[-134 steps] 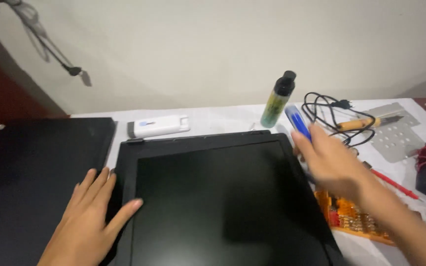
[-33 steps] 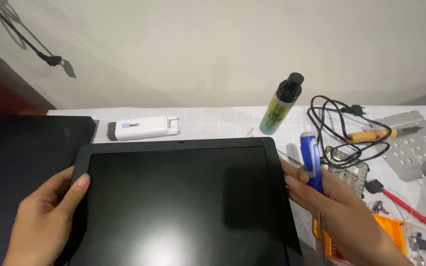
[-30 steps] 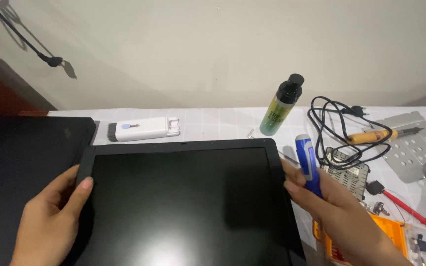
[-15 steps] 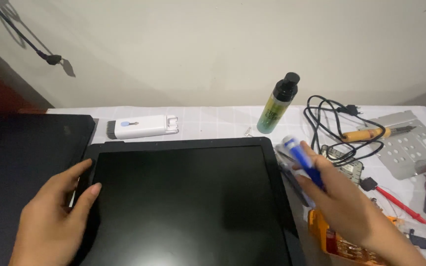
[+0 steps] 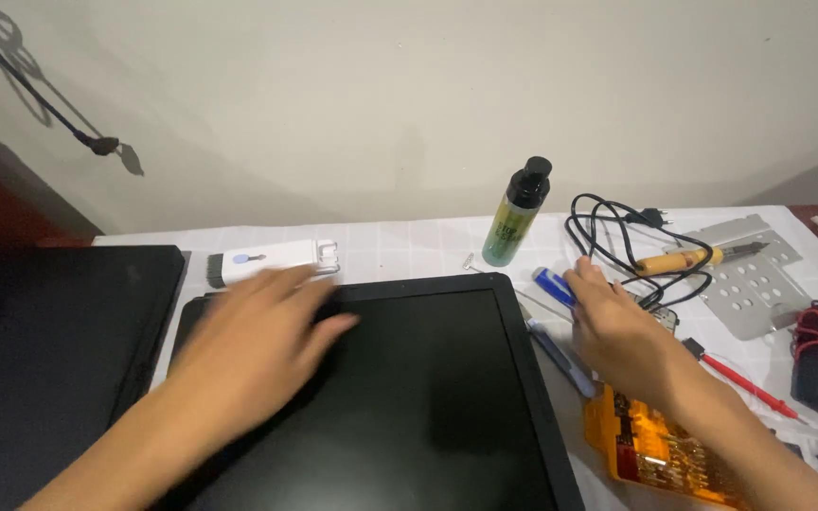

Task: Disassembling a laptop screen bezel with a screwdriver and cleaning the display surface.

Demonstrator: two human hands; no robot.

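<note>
Looking at the black screen panel (image 5: 381, 397) in the lower centre of the frame, I see its long axis running left to right, lying flat on the white table (image 5: 409, 248). My left hand (image 5: 257, 345) is blurred above its upper-left corner, fingers spread, gripping nothing. My right hand (image 5: 617, 326) sits just off its right edge, fingers curled around a blue pen-like tool (image 5: 553, 284). Half a second ago the left hand rested at the panel's left edge; it now reaches further up-frame.
</note>
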